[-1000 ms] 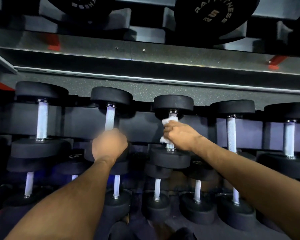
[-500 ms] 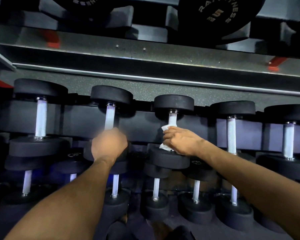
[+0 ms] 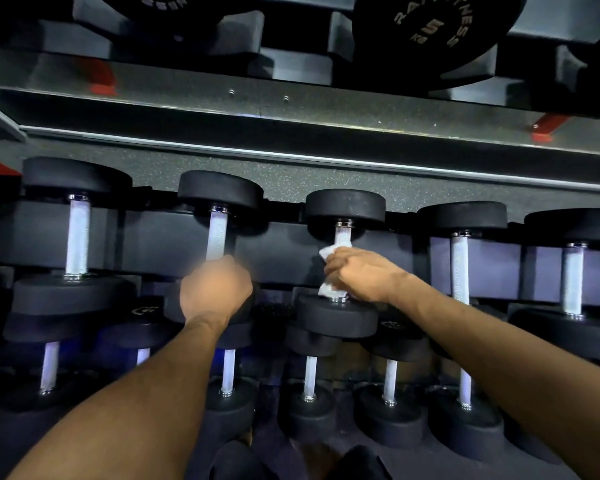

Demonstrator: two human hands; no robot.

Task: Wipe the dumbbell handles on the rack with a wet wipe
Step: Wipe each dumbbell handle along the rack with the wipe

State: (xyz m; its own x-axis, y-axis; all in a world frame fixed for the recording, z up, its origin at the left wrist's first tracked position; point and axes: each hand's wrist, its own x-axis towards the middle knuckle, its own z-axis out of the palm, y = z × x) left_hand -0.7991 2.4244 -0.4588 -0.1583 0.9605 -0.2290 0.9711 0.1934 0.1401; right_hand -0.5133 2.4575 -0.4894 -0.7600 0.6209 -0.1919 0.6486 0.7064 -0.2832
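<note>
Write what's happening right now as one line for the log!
step: wiping handle | right hand: grips wet wipe around third dumbbell handle | left hand: grips second dumbbell handle | place: rack

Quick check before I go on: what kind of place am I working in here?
Most likely a gym's free-weights area. Rows of black dumbbells sit on a tiered rack, and a weight plate lettered "FITNESS" is stored above. The right hand holds a wet wipe around one handle.
</note>
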